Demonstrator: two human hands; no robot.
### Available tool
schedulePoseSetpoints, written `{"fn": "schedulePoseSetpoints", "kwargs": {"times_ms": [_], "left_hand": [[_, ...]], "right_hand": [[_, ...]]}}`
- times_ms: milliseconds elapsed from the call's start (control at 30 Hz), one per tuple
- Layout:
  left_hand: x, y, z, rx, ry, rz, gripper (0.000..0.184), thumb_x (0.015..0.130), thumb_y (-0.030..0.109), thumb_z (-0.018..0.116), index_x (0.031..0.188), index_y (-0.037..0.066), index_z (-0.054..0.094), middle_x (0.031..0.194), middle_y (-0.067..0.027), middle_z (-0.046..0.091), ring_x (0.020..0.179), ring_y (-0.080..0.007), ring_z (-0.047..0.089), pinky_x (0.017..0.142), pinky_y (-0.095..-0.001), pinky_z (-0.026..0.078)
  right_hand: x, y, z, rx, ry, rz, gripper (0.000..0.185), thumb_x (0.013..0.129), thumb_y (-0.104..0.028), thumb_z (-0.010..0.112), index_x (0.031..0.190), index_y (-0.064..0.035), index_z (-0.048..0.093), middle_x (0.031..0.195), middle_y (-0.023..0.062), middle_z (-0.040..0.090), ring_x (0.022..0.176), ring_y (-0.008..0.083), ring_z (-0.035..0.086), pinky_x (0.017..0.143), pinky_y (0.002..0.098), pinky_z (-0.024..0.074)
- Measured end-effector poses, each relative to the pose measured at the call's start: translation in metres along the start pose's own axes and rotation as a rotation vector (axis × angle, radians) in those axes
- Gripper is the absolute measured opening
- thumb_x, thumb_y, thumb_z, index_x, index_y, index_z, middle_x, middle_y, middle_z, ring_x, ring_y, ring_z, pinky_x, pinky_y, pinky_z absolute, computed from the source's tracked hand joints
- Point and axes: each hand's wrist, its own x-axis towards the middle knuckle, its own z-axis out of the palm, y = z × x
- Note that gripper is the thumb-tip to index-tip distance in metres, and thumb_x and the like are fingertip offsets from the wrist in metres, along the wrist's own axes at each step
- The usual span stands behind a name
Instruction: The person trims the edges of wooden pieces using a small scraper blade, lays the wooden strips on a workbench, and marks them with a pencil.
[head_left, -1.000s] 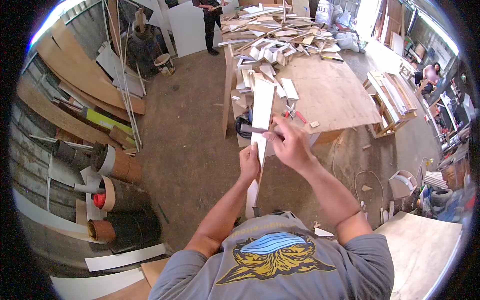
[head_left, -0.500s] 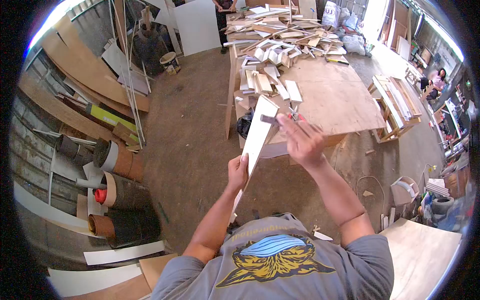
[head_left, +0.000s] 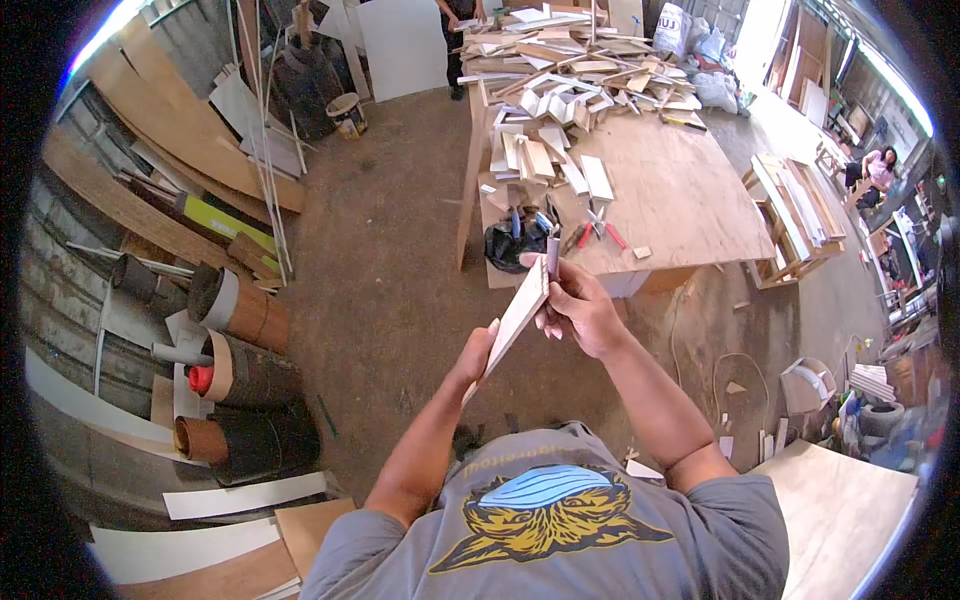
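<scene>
My left hand [head_left: 478,355] grips a long pale wooden board [head_left: 516,325] from its left side, with the thumb on top. The board slants up and away, its narrow side turned up. My right hand [head_left: 583,312] is closed around a short hand tool [head_left: 553,258] with a dark metal end; its exact kind I cannot make out. The tool stands upright beside the board's far end, where the right fingers also lie close to the wood. Just beyond lie red-handled pliers [head_left: 601,228] and a black plastic bag [head_left: 508,248] on the table's near corner.
The plywood table [head_left: 680,200] bears a heap of wood offcuts [head_left: 590,75]. One person [head_left: 462,22] stands behind it; another person [head_left: 875,170] sits far right. Rolls of material [head_left: 255,370] and leaning boards [head_left: 150,110] line the left wall. A slatted wooden stand [head_left: 795,215] is on the right.
The board has turned from its broad face to its narrow side, and its far end is lower. My right hand has come down and left, bringing the tool upright against that end.
</scene>
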Motion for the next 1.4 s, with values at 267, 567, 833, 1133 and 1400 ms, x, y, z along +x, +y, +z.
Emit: {"fn": "schedulePoseSetpoints", "kwargs": {"times_ms": [267, 567, 833, 1133, 1400], "left_hand": [[0.023, -0.007, 0.005, -0.182, -0.161, 0.024, 0.054, 0.109, 0.055, 0.047, 0.109, 0.006, 0.070, 0.105, -0.0027, 0.067, 0.099, -0.0141, 0.060, 0.092, -0.0340, 0.046], [0.020, 0.033, 0.051, -0.130, -0.319, 0.298, 0.072, 0.090, 0.037, 0.079, 0.148, 0.005, 0.051, 0.105, -0.0022, 0.064, 0.103, -0.0172, 0.061, 0.096, -0.0339, 0.047], [0.043, 0.033, 0.143, -0.155, -0.153, 0.339, 0.039, 0.094, 0.001, 0.057, 0.133, 0.001, 0.058, 0.086, -0.0029, 0.061, 0.069, -0.0104, 0.057, 0.065, -0.0252, 0.048], [0.051, 0.070, 0.209, -0.330, 0.229, 0.484, 0.030, 0.102, 0.016, 0.063, 0.125, -0.002, 0.056, 0.105, -0.0106, 0.064, 0.097, -0.0207, 0.064, 0.094, -0.0389, 0.052], [0.004, 0.231, 0.211, -0.252, 0.191, 0.931, 0.043, 0.094, 0.040, 0.066, 0.115, 0.004, 0.053, 0.097, -0.0106, 0.053, 0.093, -0.0252, 0.055, 0.090, -0.0459, 0.049]], "right_hand": [[0.008, 0.049, -0.024, -0.174, -0.034, -0.059, 0.018, 0.109, -0.019, 0.055, 0.123, -0.0079, 0.052, 0.091, 0.0082, 0.067, 0.072, 0.0137, 0.063, 0.062, 0.0284, 0.0533], [-0.010, 0.101, -0.076, -0.113, 0.042, 0.037, 0.016, 0.109, -0.016, 0.056, 0.123, -0.0090, 0.053, 0.094, 0.0058, 0.067, 0.076, 0.0119, 0.063, 0.065, 0.0278, 0.0536], [-0.043, 0.060, -0.113, -0.146, 0.007, 0.037, 0.019, 0.106, -0.008, 0.059, 0.124, -0.0092, 0.054, 0.098, 0.0030, 0.066, 0.075, 0.0088, 0.061, 0.062, 0.0246, 0.0513], [-0.106, 0.014, -0.184, -0.248, 0.384, -0.109, 0.034, 0.108, -0.009, 0.055, 0.141, -0.0058, 0.050, 0.079, 0.0081, 0.066, 0.066, 0.0111, 0.059, 0.063, 0.0262, 0.0498], [-0.165, 0.005, -0.225, -0.250, 0.610, -0.050, 0.030, 0.108, -0.014, 0.057, 0.137, -0.0062, 0.054, 0.075, 0.0046, 0.062, 0.065, 0.0109, 0.059, 0.057, 0.0262, 0.0481]]}}
